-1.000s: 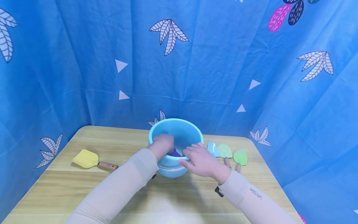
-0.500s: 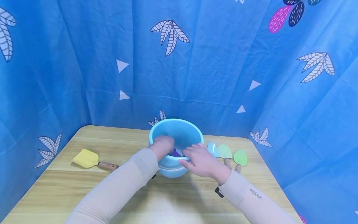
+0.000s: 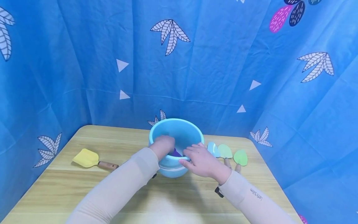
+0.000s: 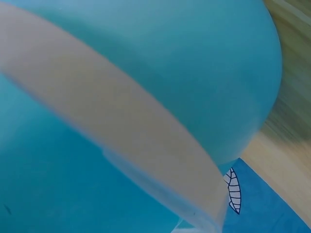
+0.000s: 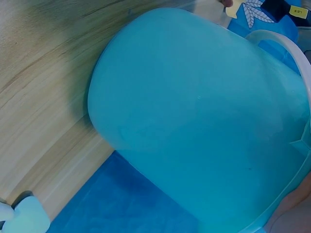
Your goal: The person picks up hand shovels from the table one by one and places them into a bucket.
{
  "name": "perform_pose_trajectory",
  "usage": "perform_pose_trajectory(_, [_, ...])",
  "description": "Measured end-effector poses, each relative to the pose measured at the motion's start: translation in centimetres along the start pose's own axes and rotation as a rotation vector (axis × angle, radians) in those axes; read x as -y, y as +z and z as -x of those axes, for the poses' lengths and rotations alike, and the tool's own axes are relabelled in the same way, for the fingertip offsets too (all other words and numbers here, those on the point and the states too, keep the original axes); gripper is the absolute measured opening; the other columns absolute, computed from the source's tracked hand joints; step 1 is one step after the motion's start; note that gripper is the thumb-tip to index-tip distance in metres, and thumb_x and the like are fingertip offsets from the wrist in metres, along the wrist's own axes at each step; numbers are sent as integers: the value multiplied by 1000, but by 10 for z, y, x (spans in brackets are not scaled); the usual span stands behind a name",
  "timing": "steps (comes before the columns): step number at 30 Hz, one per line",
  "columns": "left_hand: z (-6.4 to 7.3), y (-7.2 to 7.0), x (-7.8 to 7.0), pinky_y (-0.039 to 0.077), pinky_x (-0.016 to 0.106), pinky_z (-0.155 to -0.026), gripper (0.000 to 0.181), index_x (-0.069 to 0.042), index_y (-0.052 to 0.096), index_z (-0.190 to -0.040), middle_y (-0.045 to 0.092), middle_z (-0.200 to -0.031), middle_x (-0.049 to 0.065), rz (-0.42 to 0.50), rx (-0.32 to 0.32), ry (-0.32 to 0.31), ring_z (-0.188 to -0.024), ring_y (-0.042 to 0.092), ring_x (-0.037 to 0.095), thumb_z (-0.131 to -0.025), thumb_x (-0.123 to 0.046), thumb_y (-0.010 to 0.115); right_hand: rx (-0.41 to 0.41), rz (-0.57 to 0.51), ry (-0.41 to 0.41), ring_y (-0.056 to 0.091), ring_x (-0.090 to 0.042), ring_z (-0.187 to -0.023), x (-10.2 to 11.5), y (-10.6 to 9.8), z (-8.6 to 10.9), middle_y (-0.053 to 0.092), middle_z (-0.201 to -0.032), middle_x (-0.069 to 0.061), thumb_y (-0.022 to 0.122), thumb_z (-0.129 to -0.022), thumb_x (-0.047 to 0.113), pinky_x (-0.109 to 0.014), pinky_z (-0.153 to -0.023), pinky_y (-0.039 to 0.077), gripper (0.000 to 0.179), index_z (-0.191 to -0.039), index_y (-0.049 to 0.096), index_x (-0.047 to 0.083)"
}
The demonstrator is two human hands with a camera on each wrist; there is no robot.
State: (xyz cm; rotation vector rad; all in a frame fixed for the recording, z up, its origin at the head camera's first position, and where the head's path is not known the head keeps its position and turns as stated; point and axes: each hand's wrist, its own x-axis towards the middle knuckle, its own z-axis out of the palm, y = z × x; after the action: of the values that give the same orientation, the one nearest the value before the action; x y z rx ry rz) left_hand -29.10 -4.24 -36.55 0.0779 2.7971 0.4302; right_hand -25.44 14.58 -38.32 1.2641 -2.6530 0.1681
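A light-blue bucket (image 3: 172,171) stands at mid-table, its pale handle (image 5: 286,43) lowered along the outside. My left hand (image 3: 163,144) reaches down inside it, back of the hand upward, and its fingers are hidden. Beside those hidden fingers, a small patch of a purple thing (image 3: 175,153) shows in the bucket; its kind is not visible. My right hand (image 3: 199,160) grips the near right rim, fingers over the edge and thumb outside. In the left wrist view, the bucket wall and the handle (image 4: 112,107) fill most of the picture and cover the left hand.
On the left lies a yellow toy shovel (image 3: 86,158) with a wooden handle. To the right of the bucket are a light-blue scoop-shaped piece (image 3: 213,150), a pale-green shovel (image 3: 225,151) and a green shovel (image 3: 240,157). A blue patterned curtain (image 3: 179,77) surrounds the wooden table (image 3: 56,186).
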Motion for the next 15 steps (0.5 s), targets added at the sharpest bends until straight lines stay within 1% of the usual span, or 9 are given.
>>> perform_pose_trajectory(4, [0,0,0,53,41,-82,12,-10,68,-102,62,-85,7,2,-4,8,-80,60,24,-93,-18,70,-2,1,-2,41,-10,-73,0,0,0,42,-72,9,35,-104,55,-32,-78,32,43,-79,48,23])
perform_pose_trajectory(10, [-5,1,0,53,38,-76,13,-9,69,-104,62,-84,6,2,-35,30,-78,60,23,-93,-16,69,-2,-1,-4,41,-10,-73,0,0,-1,42,-72,9,35,-104,55,-32,-78,32,43,-79,48,23])
perform_pose_trajectory(15, [-11,0,0,52,36,-72,12,-10,70,-102,61,-83,4,-47,-72,57,-77,59,22,-91,-15,68,0,-4,-4,41,-10,-73,0,0,-1,43,-72,10,36,-104,55,-32,-78,33,42,-80,49,23])
